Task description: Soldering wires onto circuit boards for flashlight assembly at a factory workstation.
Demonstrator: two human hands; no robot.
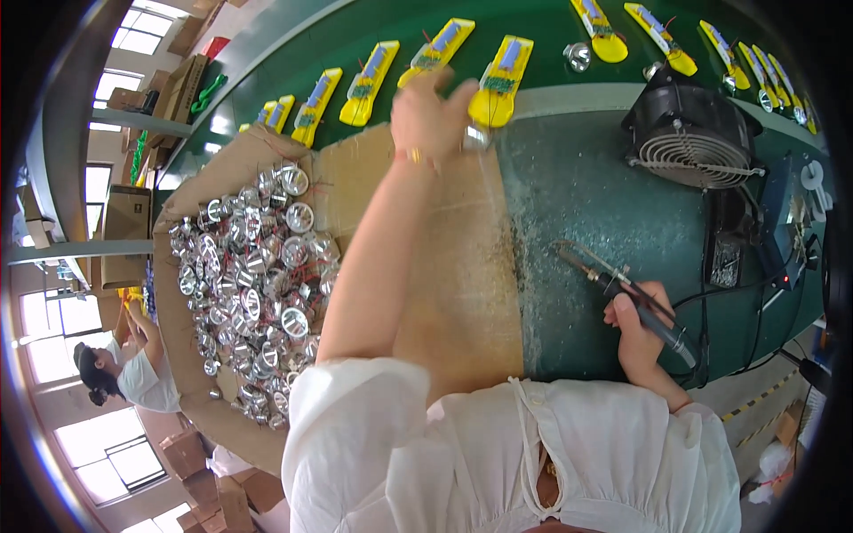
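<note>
Head view, the only one: the left hand (426, 120) is stretched to the far side of the desk (586, 191), right between two yellow housings (505, 78) with green circuit boards. It's pretty smeared by motion. Thumb and fingers look spread, but I honestly can't tell if the tips touch a housing or pinch anything. A silver reflector (477, 136) sits just beside that hand, at the near end of the right-hand housing; it's blurred too, so any wire joining them is lost.

Right hand (638, 333) is clearer: fingers wrapped around the black handle of a soldering iron (673, 339), tip angled up and left over the desk. The palm side is hidden.

Left of the forearm there's a cardboard box (180, 333) heaped with reflectors (253, 280); the arm and sleeve cover some of its right edge, and the lower layers are buried. The farthest-left housings are partly behind the box rim. A black fan (697, 138) blocks part of the desk.
</note>
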